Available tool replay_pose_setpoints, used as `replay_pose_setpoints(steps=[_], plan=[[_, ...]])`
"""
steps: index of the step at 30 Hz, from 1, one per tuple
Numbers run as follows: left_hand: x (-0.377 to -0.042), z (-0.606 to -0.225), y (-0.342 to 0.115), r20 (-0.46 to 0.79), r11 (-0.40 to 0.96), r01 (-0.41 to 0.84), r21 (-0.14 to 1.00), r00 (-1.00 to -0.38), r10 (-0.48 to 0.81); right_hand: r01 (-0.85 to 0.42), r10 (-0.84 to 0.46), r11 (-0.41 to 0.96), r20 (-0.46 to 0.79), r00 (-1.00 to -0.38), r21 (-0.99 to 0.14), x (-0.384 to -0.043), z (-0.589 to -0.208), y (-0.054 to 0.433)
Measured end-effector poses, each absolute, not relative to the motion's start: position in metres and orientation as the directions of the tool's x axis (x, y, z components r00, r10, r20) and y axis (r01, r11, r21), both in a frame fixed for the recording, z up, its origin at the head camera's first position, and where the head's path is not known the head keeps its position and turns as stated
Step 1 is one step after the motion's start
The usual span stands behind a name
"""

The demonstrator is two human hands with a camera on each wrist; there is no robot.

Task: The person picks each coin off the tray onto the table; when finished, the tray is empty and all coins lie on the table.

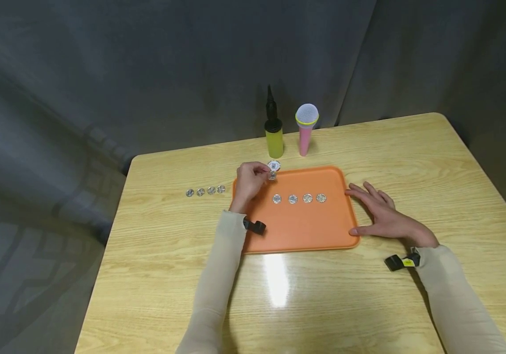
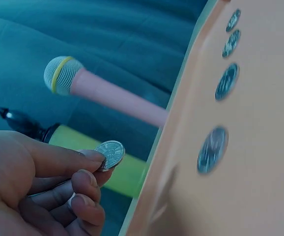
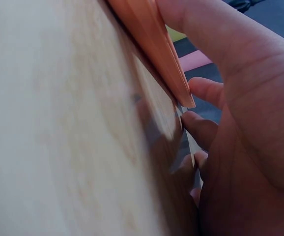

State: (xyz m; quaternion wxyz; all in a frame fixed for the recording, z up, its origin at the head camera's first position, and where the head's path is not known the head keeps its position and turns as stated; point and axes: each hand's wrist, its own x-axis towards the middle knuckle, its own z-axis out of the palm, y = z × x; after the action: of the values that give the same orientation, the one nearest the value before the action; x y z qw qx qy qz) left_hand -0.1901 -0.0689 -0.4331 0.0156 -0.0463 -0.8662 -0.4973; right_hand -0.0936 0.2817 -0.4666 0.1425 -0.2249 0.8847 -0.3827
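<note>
My left hand (image 1: pixel 250 181) pinches a silver coin (image 2: pixel 113 154) between thumb and fingers, above the far left part of an orange tray (image 1: pixel 299 228). Several like coins (image 1: pixel 308 198) lie flat in a row across the tray. My right hand (image 1: pixel 381 216) is spread at the tray's right side, with thumb and a fingertip resting on the rim; in the right wrist view the fingers stand around the tray's edge (image 3: pixel 154 49). Just beyond the held coin, a round white disc with dark print (image 1: pixel 274 165) lies by the tray's far edge.
Left of the tray, several more coins (image 1: pixel 211 190) form a row on the wooden table (image 1: pixel 160 255). Behind the tray stand a yellow-green hand pump with a black nozzle (image 1: pixel 275 142) and a pink toy microphone (image 1: pixel 305 140). A dark curtain (image 1: pixel 199 73) hangs behind the table.
</note>
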Motion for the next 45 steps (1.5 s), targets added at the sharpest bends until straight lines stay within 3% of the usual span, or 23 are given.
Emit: replay_pose_setpoints(steps=[10,24,45], plan=[[-0.189,-0.433,-0.099,0.065,0.532,0.067,0.844,-0.998,0.022,-0.279,-0.501,0.608,-0.086,-0.861,-0.743,-0.094,-0.467,0.282],[-0.183,-0.430,-0.147,-0.035,0.415,-0.058,0.908,-0.997,-0.062,-0.288,-0.504,0.604,-0.077,-0.860,-0.743,-0.094,-0.466,0.281],[-0.175,-0.434,-0.207,-0.072,0.325,-0.110,0.939,-0.989,-0.126,-0.284,-0.505,0.602,-0.080,-0.860,-0.747,-0.094,-0.468,0.281]])
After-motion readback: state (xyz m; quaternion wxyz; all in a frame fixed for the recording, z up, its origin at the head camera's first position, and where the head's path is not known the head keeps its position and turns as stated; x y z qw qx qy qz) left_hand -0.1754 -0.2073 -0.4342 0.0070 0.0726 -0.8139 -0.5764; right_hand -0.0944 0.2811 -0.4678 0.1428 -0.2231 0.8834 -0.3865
